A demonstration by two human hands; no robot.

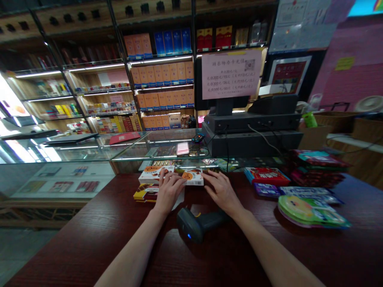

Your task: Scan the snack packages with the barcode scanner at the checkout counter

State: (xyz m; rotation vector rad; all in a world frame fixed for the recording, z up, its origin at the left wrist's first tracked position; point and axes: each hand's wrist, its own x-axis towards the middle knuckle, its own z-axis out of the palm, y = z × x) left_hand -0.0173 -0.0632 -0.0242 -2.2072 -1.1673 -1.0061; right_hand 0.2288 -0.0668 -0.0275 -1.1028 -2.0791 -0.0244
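Note:
A small white and orange chocolate box (194, 177) lies between my two hands at the back of the dark wooden counter. My left hand (169, 190) rests over its left end and the near corner of a larger white chocolate box (149, 174), fingers apart and slightly bent. That larger box sits above yellow and brown packs (144, 194). At the small box's right end, my right hand (224, 192) touches it with fingertips, thumb and fingers spread. Between my forearms lies a dark barcode scanner (194, 226) with a blue light, its handle end partly hidden by my right wrist.
On the right lie a red box (266, 176), purple packs (267, 189), green-yellow packages (309, 211) and stacked dark red bags (320, 167). Behind stand a glass display case (155, 141), a monitor bearing a paper sign (229, 75) and shelves of boxed goods (167, 75).

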